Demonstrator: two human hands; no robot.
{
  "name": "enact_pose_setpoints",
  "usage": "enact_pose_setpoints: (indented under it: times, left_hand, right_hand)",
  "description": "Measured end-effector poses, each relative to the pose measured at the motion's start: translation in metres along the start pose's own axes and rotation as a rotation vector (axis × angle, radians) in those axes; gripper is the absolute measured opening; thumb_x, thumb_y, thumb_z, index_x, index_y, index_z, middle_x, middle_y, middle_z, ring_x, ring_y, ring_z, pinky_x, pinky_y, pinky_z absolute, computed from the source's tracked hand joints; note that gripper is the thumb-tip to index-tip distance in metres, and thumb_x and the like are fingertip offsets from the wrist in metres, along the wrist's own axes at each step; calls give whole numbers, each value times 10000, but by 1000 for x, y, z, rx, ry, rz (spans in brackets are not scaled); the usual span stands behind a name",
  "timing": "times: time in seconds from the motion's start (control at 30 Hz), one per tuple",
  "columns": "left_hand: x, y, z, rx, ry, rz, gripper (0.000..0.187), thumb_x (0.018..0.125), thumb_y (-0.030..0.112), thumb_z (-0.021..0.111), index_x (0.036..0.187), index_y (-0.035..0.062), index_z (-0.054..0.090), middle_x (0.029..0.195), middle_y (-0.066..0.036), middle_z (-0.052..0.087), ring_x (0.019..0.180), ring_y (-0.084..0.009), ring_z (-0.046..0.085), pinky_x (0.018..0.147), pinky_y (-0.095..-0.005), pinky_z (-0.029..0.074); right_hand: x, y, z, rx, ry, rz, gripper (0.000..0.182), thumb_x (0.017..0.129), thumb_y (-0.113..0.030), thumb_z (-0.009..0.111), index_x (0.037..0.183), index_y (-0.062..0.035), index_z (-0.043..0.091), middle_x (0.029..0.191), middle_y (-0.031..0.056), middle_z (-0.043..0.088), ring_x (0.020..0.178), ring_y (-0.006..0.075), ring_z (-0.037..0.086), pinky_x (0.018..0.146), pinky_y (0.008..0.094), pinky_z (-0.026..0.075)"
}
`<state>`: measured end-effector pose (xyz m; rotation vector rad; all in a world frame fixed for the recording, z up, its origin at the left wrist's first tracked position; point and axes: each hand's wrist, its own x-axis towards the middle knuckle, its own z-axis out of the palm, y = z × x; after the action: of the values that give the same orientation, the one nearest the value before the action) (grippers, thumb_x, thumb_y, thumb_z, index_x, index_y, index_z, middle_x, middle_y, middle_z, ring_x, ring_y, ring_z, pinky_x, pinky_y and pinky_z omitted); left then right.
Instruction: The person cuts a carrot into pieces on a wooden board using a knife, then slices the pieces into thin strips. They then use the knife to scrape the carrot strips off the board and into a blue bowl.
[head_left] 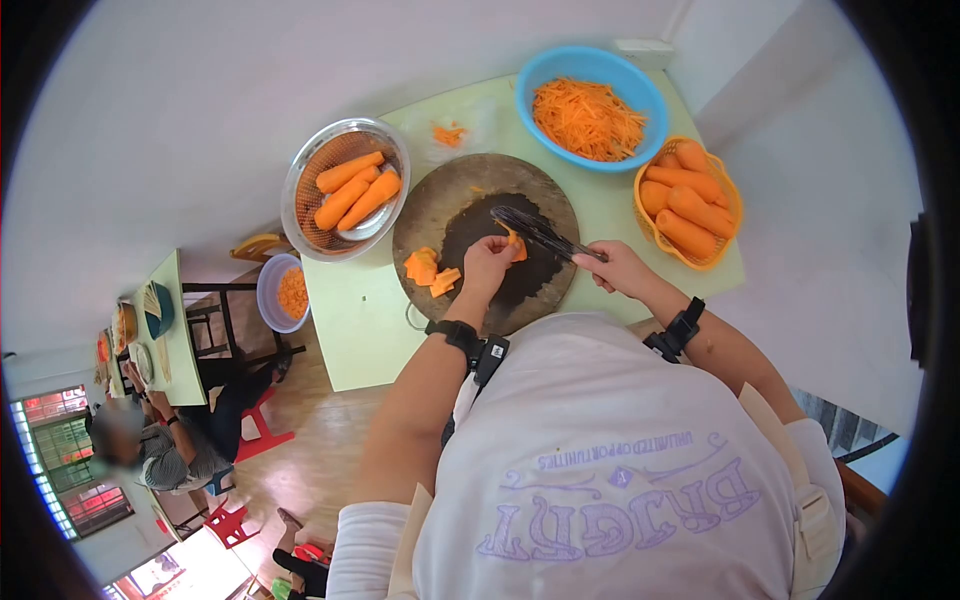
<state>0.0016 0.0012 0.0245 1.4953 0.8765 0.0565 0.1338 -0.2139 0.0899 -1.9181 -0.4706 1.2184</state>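
Note:
My left hand (pixel 487 264) pinches a small piece of carrot (pixel 518 246) over the wet middle of a round wooden chopping board (pixel 440 205). My right hand (pixel 614 268) is closed round the handle of a dark-bladed knife (pixel 537 229). Its blade points to the upper left, close beside the carrot piece and the left fingertips. Motion or glare makes the blade's edge hard to make out. Several thick carrot slices (pixel 422 266) lie on the board to the left of my left hand.
Behind the board stand a steel bowl (pixel 296 205) with peeled carrots, a blue basin (pixel 655 112) of shredded carrot and a yellow basket (pixel 732 200) of whole carrots. Carrot scraps (pixel 449 134) lie on a plastic bag. Another person (pixel 185 440) sits at a table on the far left.

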Motion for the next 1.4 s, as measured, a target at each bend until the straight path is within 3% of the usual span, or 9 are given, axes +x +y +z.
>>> enact_pose_setpoints:
  times: [0.03, 0.1, 0.23, 0.3, 0.43, 0.5, 0.73, 1.0, 1.4]
  left_hand:
    - [4, -4, 3, -3, -8, -4, 259, 838, 193, 738, 943, -34, 669, 796, -41, 675, 694, -89, 616, 657, -248, 508]
    - [9, -9, 5, 375, 112, 36, 271, 833, 195, 743, 947, -37, 664, 803, -87, 685, 683, -125, 635, 648, -276, 520]
    - [9, -11, 4, 488, 128, 88, 322, 815, 205, 759, 999, -33, 644, 788, -114, 666, 688, -169, 641, 665, -293, 529]
    - [2, -6, 5, 591, 255, 217, 377, 789, 174, 776, 1070, -19, 613, 876, -124, 632, 716, -195, 637, 683, -302, 530]
    - [-20, -2, -5, 479, 135, 399, 369, 783, 103, 758, 1102, 15, 595, 986, -130, 582, 748, -231, 631, 702, -328, 533]
    - [-19, -15, -12, 598, -5, 664, 303, 781, 29, 727, 1058, 34, 603, 1067, -126, 548, 767, -248, 632, 710, -344, 537]
    - [-14, -24, -1, 564, 101, 568, 293, 775, -13, 710, 1049, 33, 617, 1048, -118, 538, 802, -240, 628, 728, -325, 537]
    - [-18, 7, -8, 494, 10, 356, 532, 716, 103, 802, 1190, 28, 572, 1187, -141, 484, 837, -254, 625, 760, -342, 547]
    - [-17, -3, -3, 806, 62, 537, 343, 738, 114, 771, 1049, 83, 630, 1161, -111, 524, 938, -329, 621, 795, -409, 536]
  right_hand:
    - [-1, -2, 1, -1, 5, 8, 409, 910, -400, 655, 965, 5, 653, 586, 49, 534, 447, 100, 479, 423, 261, 394]
    - [0, -5, 3, 16, -14, 6, 414, 913, -405, 648, 947, 7, 647, 582, 44, 526, 446, 105, 479, 425, 262, 397]
    - [2, -3, 9, -16, -11, 30, 432, 915, -420, 640, 967, 8, 651, 587, 41, 528, 449, 110, 482, 429, 266, 403]
    - [2, -5, 11, -16, -10, 37, 452, 916, -432, 633, 993, 13, 646, 604, 46, 537, 466, 112, 492, 437, 270, 413]
    - [1, -5, 12, 1, 13, 73, 471, 916, -438, 631, 1034, 18, 636, 628, 55, 547, 491, 117, 508, 450, 272, 428]
    - [2, -4, 14, -11, 26, 91, 500, 916, -443, 628, 1070, 32, 624, 645, 65, 557, 507, 124, 518, 463, 271, 443]
    - [4, -8, 23, -92, -26, 76, 541, 912, -452, 628, 1100, 55, 613, 658, 76, 572, 516, 141, 537, 472, 279, 457]
    - [5, -12, 18, -88, 43, 65, 485, 919, -429, 616, 1082, 27, 635, 673, 84, 598, 525, 147, 562, 470, 288, 466]
    - [-5, -6, 12, -27, 83, 71, 419, 934, -426, 598, 998, -15, 645, 619, 30, 546, 496, 111, 515, 461, 273, 437]
